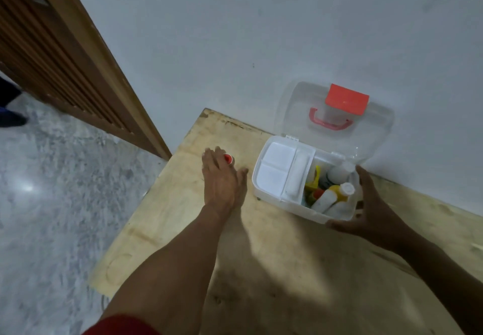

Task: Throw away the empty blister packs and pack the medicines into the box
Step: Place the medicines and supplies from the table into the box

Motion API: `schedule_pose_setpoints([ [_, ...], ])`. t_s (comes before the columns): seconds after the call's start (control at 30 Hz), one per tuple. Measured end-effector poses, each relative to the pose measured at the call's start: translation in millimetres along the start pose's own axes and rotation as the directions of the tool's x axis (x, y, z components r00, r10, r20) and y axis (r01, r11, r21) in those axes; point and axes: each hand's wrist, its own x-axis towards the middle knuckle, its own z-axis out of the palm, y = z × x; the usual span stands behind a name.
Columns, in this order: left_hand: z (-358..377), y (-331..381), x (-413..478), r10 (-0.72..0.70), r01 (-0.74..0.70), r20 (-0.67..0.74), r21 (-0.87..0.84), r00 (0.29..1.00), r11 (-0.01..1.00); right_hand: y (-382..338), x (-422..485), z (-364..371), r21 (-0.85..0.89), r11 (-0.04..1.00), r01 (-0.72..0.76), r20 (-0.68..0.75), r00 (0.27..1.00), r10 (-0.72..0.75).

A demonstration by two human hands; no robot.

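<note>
A white medicine box [269, 198] stands open on the wooden table [183, 219], its clear lid [292, 107] with a red handle and latch leaning against the wall. A white inner tray [277, 172] fills its left half. Several bottles and tubes [337, 193] lie in its right half. My right hand [373, 209] cups the box's right front corner. My left hand [222, 178] reaches flat over the table, fingers spread above a small red-capped item [228, 158], partly hidden under my fingers. No blister packs are in sight.
The table's left edge drops to a grey marbled floor [52, 204]. A brown slatted wooden door [60, 55] stands at the left. The pale wall [261, 34] runs right behind the box.
</note>
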Motion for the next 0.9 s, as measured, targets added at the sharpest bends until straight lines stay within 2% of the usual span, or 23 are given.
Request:
schedule_pose_setpoints([
  [0.07, 1.5, -1.8, 11.6, -0.02, 0.019, -0.039, -0.017, 0.999, 1.0, 4.2, -2.6, -2.5, -0.005, 0.999, -0.033, 0.002, 0.999, 0.033],
  [0.2, 8.3, -6.8, 19.7, 0.075, -0.074, -0.051, 0.03, 0.996, 0.997, 0.0, -6.2, -6.1, -0.014, 0.997, -0.074, 0.031, 0.997, 0.074],
  [0.3, -2.5, 4.5, 14.2, 0.005, -0.006, -0.004, -0.294, 1.0, 0.956, -3.1, -5.0, -6.7, -0.01, 0.997, -0.077, 0.049, 0.996, 0.077],
  [0.33, -8.1, 9.6, 12.1, 0.007, -0.015, -0.024, -0.353, 1.0, 0.936, -0.6, -4.4, -7.2, 0.003, 0.997, -0.083, 0.056, 0.995, 0.082],
  [0.37, -12.5, 13.0, 11.3, 0.008, -0.036, -0.081, -0.351, 0.997, 0.936, -1.2, -4.4, -7.2, 0.0, 0.996, -0.094, 0.061, 0.994, 0.093],
  [0.4, -16.9, 14.5, 11.5, -0.047, 0.004, -0.095, -0.402, 0.994, 0.915, 0.4, -4.0, -7.2, -0.008, 0.995, -0.096, 0.058, 0.994, 0.096],
  [0.5, -31.4, 22.1, 11.5, -0.163, 0.116, -0.052, -0.494, 0.985, 0.862, 1.1, -4.6, -7.2, 0.006, 0.994, -0.106, 0.042, 0.994, 0.106],
  [0.57, -35.1, 23.6, 13.5, -0.18, 0.128, -0.047, -0.531, 0.983, 0.838, 4.5, -4.8, -7.8, 0.002, 0.995, -0.097, 0.024, 0.995, 0.097],
  [0.6, -37.2, 23.2, 13.9, -0.154, 0.104, -0.061, -0.497, 0.986, 0.862, 6.2, -5.1, -8.2, -0.01, 0.996, -0.093, 0.011, 0.996, 0.093],
  [0.63, -39.6, 25.2, 14.3, -0.088, 0.044, -0.1, -0.381, 0.991, 0.924, 6.5, -5.3, -8.5, -0.028, 0.995, -0.098, 0.006, 0.995, 0.098],
  [0.7, -48.1, 35.7, 14.1, 0.006, -0.058, -0.199, -0.258, 0.98, 0.964, 6.8, -5.4, -7.5, -0.037, 0.994, -0.105, 0.001, 0.994, 0.106],
  [0.8, -61.7, 61.3, 15.3, 0.072, -0.164, -0.265, -0.342, 0.962, 0.925, 6.4, -6.4, -6.2, -0.032, 0.994, -0.105, -0.001, 0.994, 0.105],
  [0.9, -63.3, 90.3, 13.8, 0.242, -0.284, -0.176, -0.285, 0.954, 0.915, 9.7, -6.2, -6.7, -0.034, 0.994, -0.101, -0.003, 0.995, 0.101],
])
